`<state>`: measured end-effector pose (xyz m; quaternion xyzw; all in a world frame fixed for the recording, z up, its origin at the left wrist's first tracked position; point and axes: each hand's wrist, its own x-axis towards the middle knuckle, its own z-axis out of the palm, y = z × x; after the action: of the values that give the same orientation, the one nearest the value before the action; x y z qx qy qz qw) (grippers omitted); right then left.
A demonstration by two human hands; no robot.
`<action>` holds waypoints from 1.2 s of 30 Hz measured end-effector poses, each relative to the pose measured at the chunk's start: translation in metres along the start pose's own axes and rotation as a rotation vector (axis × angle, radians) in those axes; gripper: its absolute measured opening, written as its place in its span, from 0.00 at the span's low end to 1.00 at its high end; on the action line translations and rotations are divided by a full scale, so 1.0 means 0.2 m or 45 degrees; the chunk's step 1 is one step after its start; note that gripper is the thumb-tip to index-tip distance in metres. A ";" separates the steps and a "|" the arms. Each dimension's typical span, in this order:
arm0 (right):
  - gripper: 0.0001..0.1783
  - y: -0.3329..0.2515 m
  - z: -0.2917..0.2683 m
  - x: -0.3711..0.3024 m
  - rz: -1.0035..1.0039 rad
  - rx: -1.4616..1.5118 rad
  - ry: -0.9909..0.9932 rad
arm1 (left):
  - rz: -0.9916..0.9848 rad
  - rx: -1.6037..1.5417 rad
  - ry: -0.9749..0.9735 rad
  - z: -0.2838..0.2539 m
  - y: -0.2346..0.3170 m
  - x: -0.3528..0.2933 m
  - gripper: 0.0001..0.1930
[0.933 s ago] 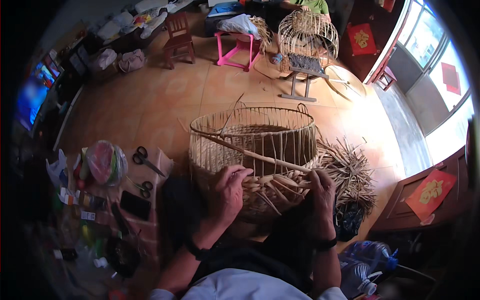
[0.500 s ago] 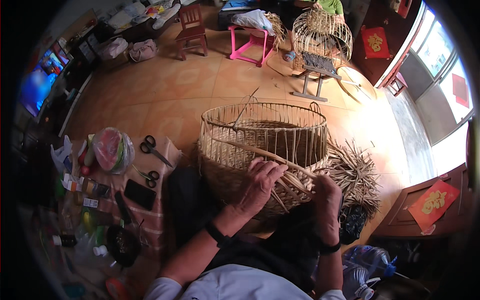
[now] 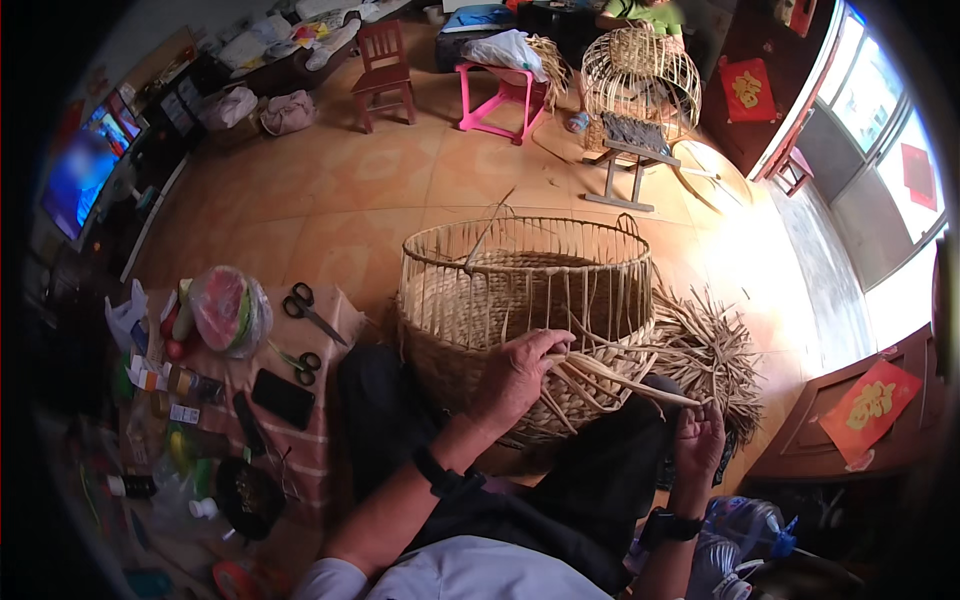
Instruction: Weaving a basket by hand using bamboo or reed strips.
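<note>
A large round wicker basket (image 3: 450, 345) stands before my knees, its lower wall woven and its upper part bare upright stakes up to a rim. My left hand (image 3: 515, 378) is closed, thumb and fingers pinching a dried straw strand at the near side of the weaving. From there a pale straw strip (image 3: 640, 388) stretches to the right. My right hand (image 3: 698, 437) grips the outer end of that strip, above my right knee. Several loose strand ends (image 3: 580, 385) fan out between my hands against the basket wall.
A heap of straw strands (image 3: 715, 350) lies right of the basket. At left, a cloth-covered table (image 3: 310, 440) bears scissors (image 3: 312, 312), a phone (image 3: 283, 398) and wrapped watermelon (image 3: 230, 310). Plastic bottles (image 3: 745, 525) sit at lower right. Beyond, another person (image 3: 655, 15) sits behind a basket frame (image 3: 640, 75).
My right hand has moved right and down, drawing the strip away from the basket; before, a long strip crossed the basket's front. My left hand has stayed near the weaving, slightly lower.
</note>
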<state>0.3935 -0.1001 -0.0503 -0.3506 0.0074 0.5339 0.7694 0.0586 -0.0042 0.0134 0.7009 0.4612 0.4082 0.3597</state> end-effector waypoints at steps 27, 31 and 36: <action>0.11 0.48 0.36 -0.01 -0.808 -2.685 -0.998 | 0.193 0.273 -0.152 0.12 -0.09 0.04 0.05; 0.15 0.29 0.52 -0.10 -0.902 -2.672 -1.144 | 0.269 0.446 -0.084 0.13 -0.13 0.03 0.04; 0.15 -0.06 0.16 0.20 -0.312 -1.838 -0.695 | 0.385 0.454 0.046 0.15 -0.12 0.03 0.02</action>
<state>0.4093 -0.0511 -0.0353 -0.6190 -0.5701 0.3852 0.3788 0.0778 0.0047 -0.0183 0.8071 0.4222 0.3818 0.1566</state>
